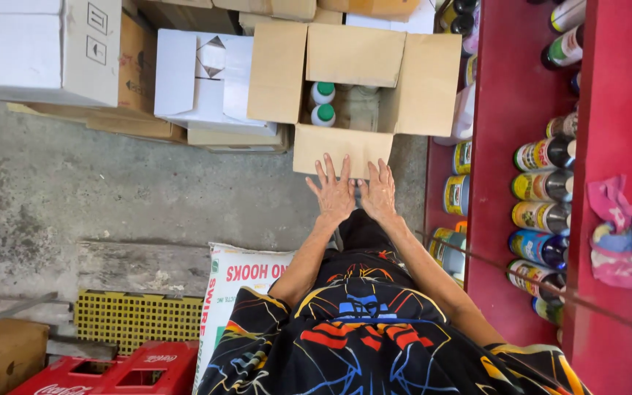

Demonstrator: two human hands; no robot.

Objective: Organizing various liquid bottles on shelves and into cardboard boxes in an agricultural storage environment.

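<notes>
We take the open cardboard box on the concrete floor as our landmark.

Both hands lie flat on the box's near flap, the one folded down toward us. Left hand and right hand sit side by side, thumbs almost touching, fingers spread and straight, pointing away from us toward the box opening. Nothing gripped; palms down, fingers released, fingertips resting on the lower edge of the flap.

The box lies straight ahead of the fingers. Its long axis runs left to right across our view, square to the fingers. Neither hand is clearly nearer; the left reaches a touch further up the flap.

Inside the box: two white bottles with green caps, upright, against the left inner wall, with pale packing beside them. The other three flaps stand open.

Left of the box: a white carton, touching or just beside it. Right of the box: a red shelf unit with rows of cans and bottles, and a pink cloth on its top. Behind us from the box: a yellow crate and a printed sack.
</notes>
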